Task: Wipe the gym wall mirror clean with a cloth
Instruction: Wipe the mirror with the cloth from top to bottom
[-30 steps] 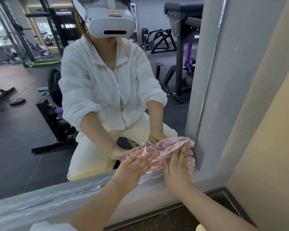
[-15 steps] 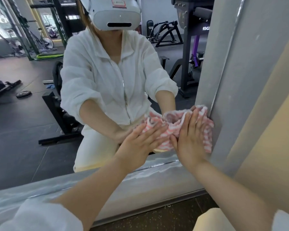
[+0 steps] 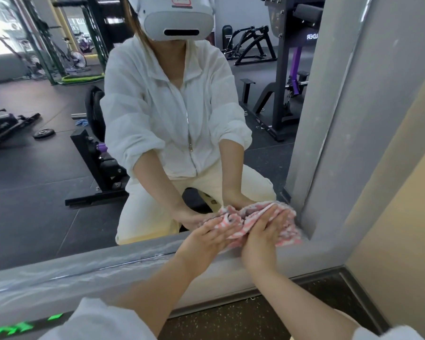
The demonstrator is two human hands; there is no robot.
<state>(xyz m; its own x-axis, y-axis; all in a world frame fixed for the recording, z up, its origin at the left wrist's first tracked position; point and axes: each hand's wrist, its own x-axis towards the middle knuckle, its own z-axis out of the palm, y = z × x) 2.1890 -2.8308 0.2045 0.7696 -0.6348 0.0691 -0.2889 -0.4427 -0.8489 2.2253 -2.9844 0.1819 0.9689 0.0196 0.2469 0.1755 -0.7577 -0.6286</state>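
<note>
A pink-and-white striped cloth (image 3: 288, 229) is bunched against the gym wall mirror (image 3: 47, 180) at its bottom right corner. My left hand (image 3: 206, 238) presses flat on the cloth's left part with straight fingers. My right hand (image 3: 264, 233) lies flat on the cloth's right part, fingers straight and pointing up toward the corner. Both hands and the cloth are doubled in the glass, where a person in a white jacket and headset is reflected.
The mirror's grey frame (image 3: 329, 143) runs up on the right and along the bottom (image 3: 84, 273), with loose plastic film on the lower strip. A beige wall (image 3: 402, 192) stands to the right. Dark speckled floor (image 3: 255, 320) lies below. Gym machines appear only as reflections.
Both hands and the cloth slid up along the mirror's right edge, then back down into the bottom right corner. The camera has moved closer.
</note>
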